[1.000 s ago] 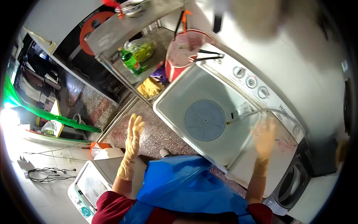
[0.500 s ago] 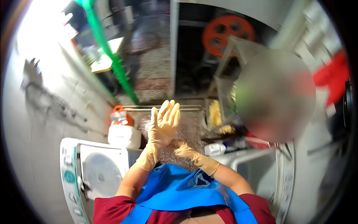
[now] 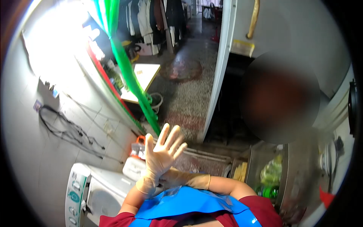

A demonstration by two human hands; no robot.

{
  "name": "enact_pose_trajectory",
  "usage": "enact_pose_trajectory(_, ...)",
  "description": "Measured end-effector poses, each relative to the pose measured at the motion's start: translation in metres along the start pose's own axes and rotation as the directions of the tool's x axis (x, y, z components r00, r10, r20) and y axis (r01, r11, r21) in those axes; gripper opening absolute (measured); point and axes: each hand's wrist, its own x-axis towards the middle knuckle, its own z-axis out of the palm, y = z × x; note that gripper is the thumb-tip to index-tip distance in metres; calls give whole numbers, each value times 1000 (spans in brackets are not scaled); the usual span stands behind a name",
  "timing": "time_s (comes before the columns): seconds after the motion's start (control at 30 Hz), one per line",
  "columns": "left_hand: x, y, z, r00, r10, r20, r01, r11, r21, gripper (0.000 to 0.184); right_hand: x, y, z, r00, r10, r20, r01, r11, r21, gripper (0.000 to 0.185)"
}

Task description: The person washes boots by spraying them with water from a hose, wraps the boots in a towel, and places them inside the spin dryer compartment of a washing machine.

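Observation:
My left hand [image 3: 162, 156], in a pale yellow rubber glove, is raised with its fingers spread and nothing in it. Behind its wrist lies my right hand [image 3: 174, 178], gloved alike; its fingers are mostly hidden there, so whether they grip the cuff cannot be made out. Just beneath both hands is the blue apron [image 3: 193, 202] over my dark red sleeves. A white container [image 3: 134, 168] with an orange part stands left of my left hand.
A washing machine [image 3: 104, 200] is at lower left, and cables [image 3: 62, 130] hang on the tiled wall. Green cloth [image 3: 130, 75] hangs by a doorway. A shelf [image 3: 286, 162] at right holds a green bottle [image 3: 269, 191] and bagged greens [image 3: 271, 172]. A blurred round patch covers the upper right.
The view has swung left from the large open washer to the doorway. My hands, apart at first, came together in front of the apron, the right behind the left wrist.

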Motion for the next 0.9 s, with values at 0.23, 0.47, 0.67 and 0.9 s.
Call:
enact_pose_trajectory(0.23,137,34,-11,996,12,91,-26,988,149,74,57,75,-128,993,65,-95,-63,998,28,33)
enact_pose_trajectory(0.47,333,103,-46,991,62,122,-112,881,461,53,79,193,-267,897,294,-330,-374,903,-212,43)
enact_pose_trajectory(0.67,556,153,-145,975,-185,126,134,932,337,52,65,223,-351,492,658,-570,-725,672,149,52)
enact_pose_trajectory(0.9,651,169,-103,936,-304,-177,347,709,614,47,10,298,-339,56,685,-726,-878,380,291,61)
